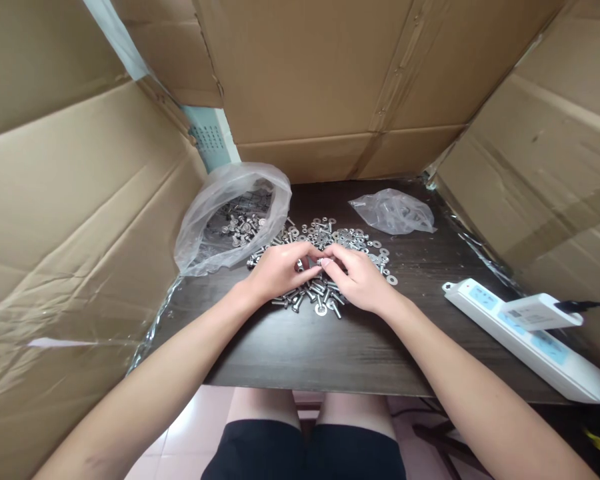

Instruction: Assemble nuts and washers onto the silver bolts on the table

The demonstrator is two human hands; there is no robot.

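A pile of small metal bolts and washers lies spread on the dark wooden table. My left hand and my right hand meet above the pile, fingertips pinched together on a small metal bolt held between them. More bolts lie under and just in front of the hands. A clear plastic bag with several more bolts in it lies open at the left of the pile.
A smaller crumpled clear bag lies at the back right. A white power strip with a plugged adapter sits at the right front edge. Cardboard walls enclose the table on the left, back and right.
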